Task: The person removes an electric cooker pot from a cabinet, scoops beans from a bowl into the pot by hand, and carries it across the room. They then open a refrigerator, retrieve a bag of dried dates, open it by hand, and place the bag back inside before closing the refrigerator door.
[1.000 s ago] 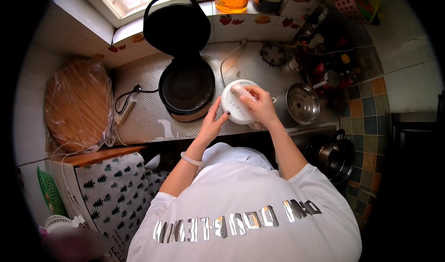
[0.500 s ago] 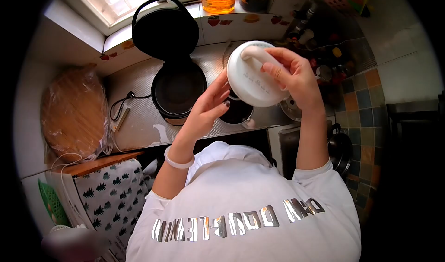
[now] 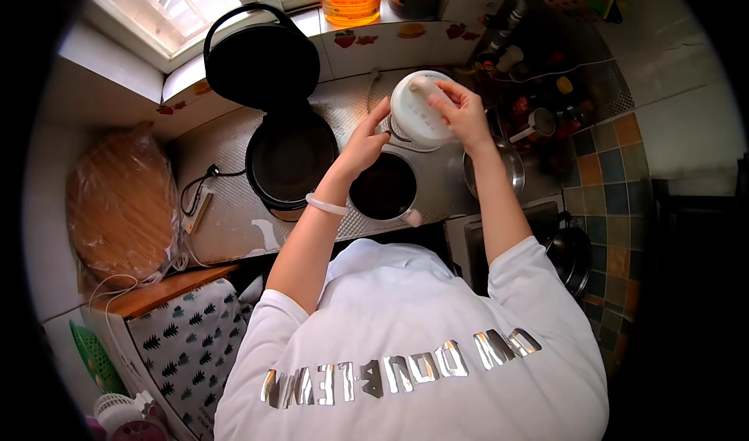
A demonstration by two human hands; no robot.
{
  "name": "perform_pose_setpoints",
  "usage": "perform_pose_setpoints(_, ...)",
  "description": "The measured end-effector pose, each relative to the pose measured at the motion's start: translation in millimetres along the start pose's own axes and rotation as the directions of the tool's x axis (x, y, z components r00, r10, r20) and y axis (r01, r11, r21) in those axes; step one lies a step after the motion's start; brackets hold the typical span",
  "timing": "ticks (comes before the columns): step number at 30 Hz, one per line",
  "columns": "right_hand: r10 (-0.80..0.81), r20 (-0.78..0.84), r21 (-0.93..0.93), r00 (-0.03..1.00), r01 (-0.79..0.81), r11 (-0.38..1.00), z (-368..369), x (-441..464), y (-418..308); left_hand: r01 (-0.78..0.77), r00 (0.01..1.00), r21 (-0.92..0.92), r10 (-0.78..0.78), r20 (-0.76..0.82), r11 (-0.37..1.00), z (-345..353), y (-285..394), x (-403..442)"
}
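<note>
Your right hand (image 3: 468, 121) has its fingers wrapped on the arched handle of the round white lid (image 3: 417, 117), thumb on the near side: gripped. Your left hand (image 3: 361, 149) has fingers stretched out, thumb apart, at the lid's left edge; can't tell if they touch.

Lid is between your hands, tilted, farther from you than the round white pot with dark interior (image 3: 382, 186). Pot's mouth is uncovered; its stubby pale handle (image 3: 413, 219) points toward you.

Left of the pot: black round electric pan (image 3: 290, 162), top swung up. Right: round shiny steel dish (image 3: 511, 166), partly blocked by your right forearm. Black cord with plug (image 3: 211, 173) lies left of the pan.

Surface is textured silver metal (image 3: 226, 226). Round wooden board in clear plastic (image 3: 121, 207) on the far left. Orange bottle (image 3: 349, 3) on the window ledge. Dark pans (image 3: 573, 258) low right.
</note>
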State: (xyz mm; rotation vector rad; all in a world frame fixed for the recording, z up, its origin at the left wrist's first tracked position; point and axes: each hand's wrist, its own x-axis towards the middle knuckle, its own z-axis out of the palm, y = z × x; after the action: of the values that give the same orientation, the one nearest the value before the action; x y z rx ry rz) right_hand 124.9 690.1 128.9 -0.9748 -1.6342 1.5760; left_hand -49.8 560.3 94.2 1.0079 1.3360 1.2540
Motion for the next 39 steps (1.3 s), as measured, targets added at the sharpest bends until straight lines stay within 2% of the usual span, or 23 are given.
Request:
perform_pose_setpoints(3, 0.035, -0.042, -0.002, 0.998, -0.035, 0.999, -2.0, 10.6, 34.4, 0.060, 0.993, -0.016, -0.062, -0.098, 0.998, -4.6, -22.4, 2.2)
perform_pose_setpoints(8, 0.100, -0.090, 0.084, 0.991, -0.092, 0.992, -6.3, 27.7, 81.1, 0.110, 0.988, 0.122, -0.095, -0.118, 0.986, -20.8, -25.9, -15.3)
perform_pose_setpoints(12, 0.135, -0.125, 0.137, 0.983, -0.117, 0.984, 1.4, 40.4, 97.0, 0.138, 0.981, 0.160, -0.112, -0.159, 0.977, -26.7, -29.8, -26.6)
perform_pose_setpoints(18, 0.152, -0.091, 0.102, 0.984, -0.143, 0.985, 22.6, 56.0, 104.6, 0.125, 0.977, 0.100, -0.105, -0.186, 0.987, -32.8, -49.1, -36.2)
perform_pose_setpoints(19, 0.160, -0.074, 0.047, 0.984, -0.157, 0.987, 22.8, 60.4, 108.1, 0.126, 0.976, 0.123, -0.100, -0.194, 0.984, -33.4, -50.2, -38.8)
perform_pose_setpoints(22, 0.050, -0.159, -0.116, 0.986, -0.069, 0.991, 29.3, 69.3, 114.0, 0.116, 0.975, 0.172, -0.078, -0.209, 0.978, -33.6, -54.6, -44.5)
perform_pose_setpoints(23, 0.045, -0.139, -0.143, 0.989, -0.065, 0.988, 27.0, 69.5, 114.0, 0.108, 0.975, 0.177, -0.069, -0.212, 0.978, -33.7, -56.4, -46.6)
perform_pose_setpoints(26, -0.118, -0.150, -0.342, 0.982, 0.060, 0.938, 23.1, 71.6, 129.1, 0.103, 0.972, 0.166, -0.064, -0.227, 0.981, -30.9, -50.4, -54.7)
perform_pose_setpoints(29, -0.203, -0.188, -0.489, 0.961, 0.088, 0.868, 26.4, 42.5, 97.4, 0.058, 0.968, 0.143, -0.021, -0.249, 0.988, -29.5, -50.7, -62.1)
perform_pose_setpoints(32, -0.423, -0.124, -0.540, 0.897, 0.297, 0.787, 29.1, 5.6, 67.6, 0.031, 0.967, 0.153, 0.009, -0.253, 0.988, -28.9, -55.6, -67.8)
perform_pose_setpoints(36, -0.362, 0.048, -0.395, 0.931, 0.350, 0.849, 39.7, -47.7, 53.1, -0.041, 0.974, 0.176, 0.079, -0.214, 0.984, -25.6, -67.3, -75.8)
perform_pose_setpoints(38, -0.311, 0.083, -0.375, 0.947, 0.319, 0.871, 43.6, -70.5, 65.5, -0.071, 0.954, 0.297, 0.152, -0.259, 0.952, -16.2, -60.7, -82.4)
perform_pose_setpoints(39, -0.291, 0.049, -0.407, 0.955, 0.286, 0.868, 44.4, -81.0, 73.2, -0.083, 0.941, 0.355, 0.190, -0.278, 0.931, -12.1, -58.3, -86.0)
